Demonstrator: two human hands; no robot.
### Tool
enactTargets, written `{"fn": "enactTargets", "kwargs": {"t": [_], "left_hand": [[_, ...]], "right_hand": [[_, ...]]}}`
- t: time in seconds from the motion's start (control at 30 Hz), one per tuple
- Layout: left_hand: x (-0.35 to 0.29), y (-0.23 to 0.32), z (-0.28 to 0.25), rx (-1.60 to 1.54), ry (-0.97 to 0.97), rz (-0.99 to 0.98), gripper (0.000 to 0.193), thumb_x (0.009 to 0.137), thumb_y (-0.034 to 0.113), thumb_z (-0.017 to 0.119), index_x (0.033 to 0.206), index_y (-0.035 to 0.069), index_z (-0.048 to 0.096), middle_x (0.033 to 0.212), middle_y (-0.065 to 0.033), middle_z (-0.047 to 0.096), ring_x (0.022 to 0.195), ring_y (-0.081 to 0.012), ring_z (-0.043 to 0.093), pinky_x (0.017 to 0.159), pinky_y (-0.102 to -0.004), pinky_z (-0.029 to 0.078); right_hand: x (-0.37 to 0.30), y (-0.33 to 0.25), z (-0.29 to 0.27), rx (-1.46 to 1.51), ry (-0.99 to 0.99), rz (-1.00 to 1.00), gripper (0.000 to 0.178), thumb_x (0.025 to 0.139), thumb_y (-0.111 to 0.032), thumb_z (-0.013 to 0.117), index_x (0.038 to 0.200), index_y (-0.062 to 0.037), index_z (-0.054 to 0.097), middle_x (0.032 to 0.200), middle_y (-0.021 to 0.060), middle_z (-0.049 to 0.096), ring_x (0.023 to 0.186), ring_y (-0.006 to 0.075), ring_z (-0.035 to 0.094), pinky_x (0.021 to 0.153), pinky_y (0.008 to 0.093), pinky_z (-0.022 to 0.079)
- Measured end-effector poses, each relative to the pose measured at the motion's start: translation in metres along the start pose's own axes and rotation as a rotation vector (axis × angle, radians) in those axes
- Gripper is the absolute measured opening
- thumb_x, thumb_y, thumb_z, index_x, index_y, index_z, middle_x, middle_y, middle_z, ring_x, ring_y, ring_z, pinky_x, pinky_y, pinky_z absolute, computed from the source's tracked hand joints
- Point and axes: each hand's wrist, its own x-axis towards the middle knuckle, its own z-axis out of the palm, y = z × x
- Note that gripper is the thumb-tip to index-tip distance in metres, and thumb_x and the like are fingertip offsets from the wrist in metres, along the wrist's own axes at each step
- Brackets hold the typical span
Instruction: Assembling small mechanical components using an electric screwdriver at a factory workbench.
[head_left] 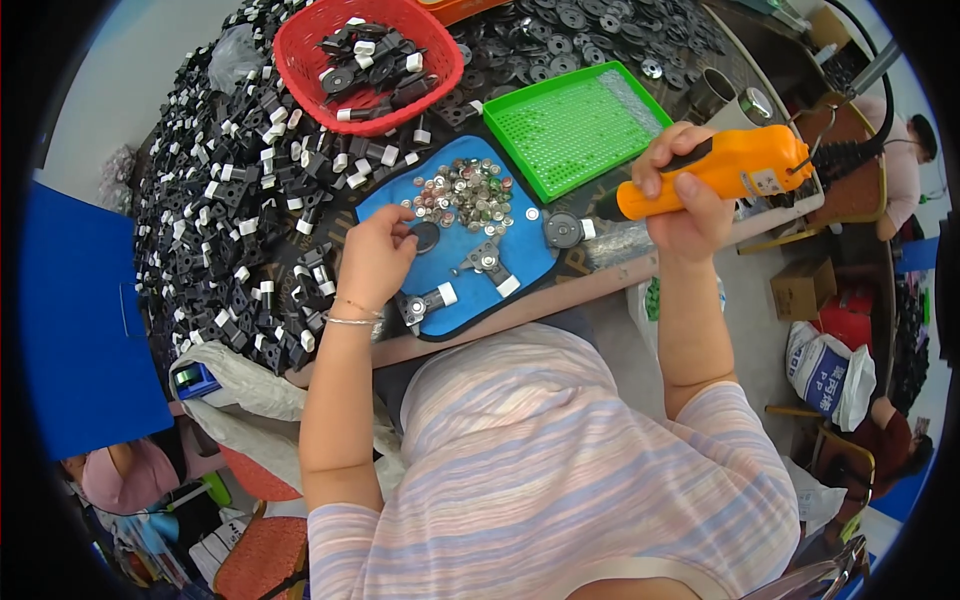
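My right hand is wrapped round an orange electric screwdriver, its black nose pointing left. By that nose lies a round dark part with a white tab, at the right edge of a blue mat. My left hand is closed over the mat's left side, fingertips on the rim of a black disc. Behind the disc, small round metal pieces lie heaped. Two black-and-metal assemblies with white ends, a middle one and a front-left one, rest on the mat.
A green perforated tray stands behind the mat. Farther left, a red basket contains black parts. Black-and-white parts cover the table's left side, and dark discs lie at the back. Other people sit at both sides.
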Motion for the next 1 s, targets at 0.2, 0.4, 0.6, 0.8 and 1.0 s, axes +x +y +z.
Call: {"fn": "enactTargets", "kwargs": {"t": [0.2,0.4,0.6,0.8,1.0], "left_hand": [[-0.006,0.01,-0.004,0.288,-0.046,0.125,0.038,0.063,0.012,0.076,0.098,0.002,0.064,0.092,-0.0131,0.062,0.088,-0.0294,0.06,0.077,-0.0371,0.049],[-0.004,0.008,0.003,0.41,-0.022,0.143,0.045,0.058,0.016,0.081,0.097,0.002,0.063,0.093,-0.0132,0.061,0.093,-0.0315,0.058,0.082,-0.0389,0.047],[-0.019,0.035,0.012,-0.015,-0.02,0.206,0.049,0.052,0.013,0.085,0.091,0.002,0.058,0.088,-0.0133,0.059,0.082,-0.0279,0.059,0.073,-0.0347,0.049],[-0.028,0.046,0.047,0.199,-0.02,0.163,0.054,0.051,0.023,0.086,0.093,0.006,0.056,0.099,-0.0109,0.057,0.101,-0.03,0.052,0.083,-0.0397,0.038],[-0.032,0.05,0.045,0.204,0.032,0.255,0.059,0.052,0.024,0.086,0.1,0.005,0.056,0.101,-0.0116,0.057,0.096,-0.0306,0.053,0.081,-0.0406,0.039]], "right_hand": [[-0.002,-0.001,0.001,-0.002,-0.011,-0.004,0.027,0.074,-0.003,0.064,0.097,0.0021,0.051,0.086,0.0154,0.055,0.066,0.0202,0.055,0.061,0.0283,0.046],[-0.003,0.0,0.002,-0.001,-0.013,0.003,0.027,0.074,-0.003,0.064,0.097,0.0024,0.051,0.087,0.0155,0.055,0.067,0.0202,0.055,0.061,0.0284,0.046],[-0.003,0.0,0.0,0.003,-0.006,-0.003,0.027,0.074,-0.002,0.063,0.097,0.0026,0.051,0.088,0.016,0.055,0.066,0.0204,0.055,0.062,0.0287,0.046],[-0.002,0.003,0.005,0.007,-0.013,0.005,0.027,0.073,-0.002,0.063,0.097,0.0026,0.051,0.087,0.0159,0.055,0.066,0.0204,0.055,0.061,0.0286,0.047],[-0.001,0.001,0.002,0.012,-0.011,-0.006,0.027,0.073,-0.001,0.063,0.097,0.0024,0.051,0.087,0.0158,0.055,0.065,0.0202,0.055,0.061,0.0285,0.046]]}}
